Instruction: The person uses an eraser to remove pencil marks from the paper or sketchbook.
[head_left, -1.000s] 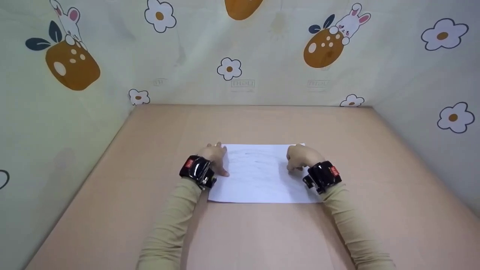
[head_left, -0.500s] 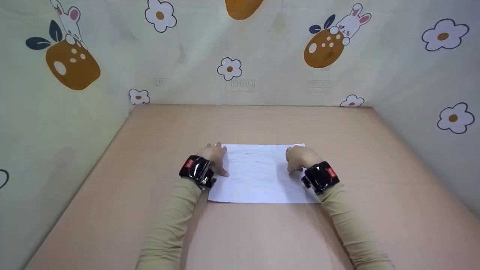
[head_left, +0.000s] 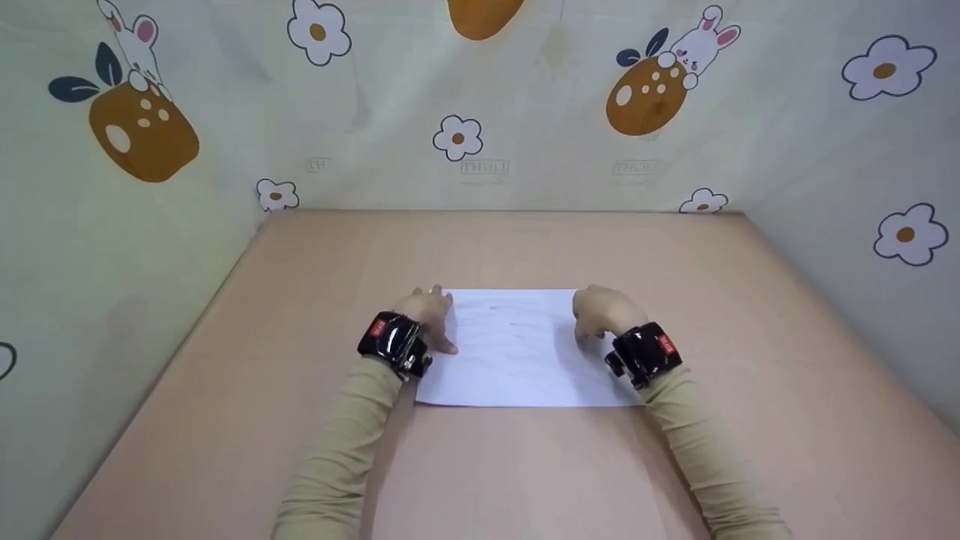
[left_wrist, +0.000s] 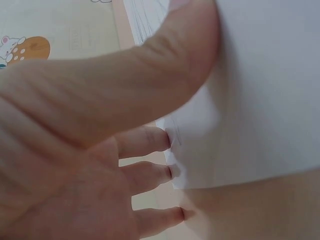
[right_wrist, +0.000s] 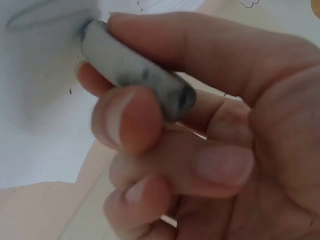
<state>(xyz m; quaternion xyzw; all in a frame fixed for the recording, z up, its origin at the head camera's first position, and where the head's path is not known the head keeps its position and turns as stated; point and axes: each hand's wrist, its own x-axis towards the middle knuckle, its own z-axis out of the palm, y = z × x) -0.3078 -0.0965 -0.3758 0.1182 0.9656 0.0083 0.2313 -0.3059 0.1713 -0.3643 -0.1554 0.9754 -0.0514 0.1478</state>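
Flat on tan table: white paper with faint grey strokes. At paper's left edge: left hand, fingers spread, thumb on paper. Over paper's far right corner: right hand, fingers bent downward, with shadow on paper. On both wrists: black devices with red labels. Along both arms: khaki sleeves. Behind and to both sides: pale walls printed with flowers, brown fruits and rabbits.

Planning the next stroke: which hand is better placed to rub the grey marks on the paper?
Probably the right hand: it pinches a smudged white block, likely an eraser, beside a grey line on the paper. The left hand holds no tool and rests at the paper's left edge.
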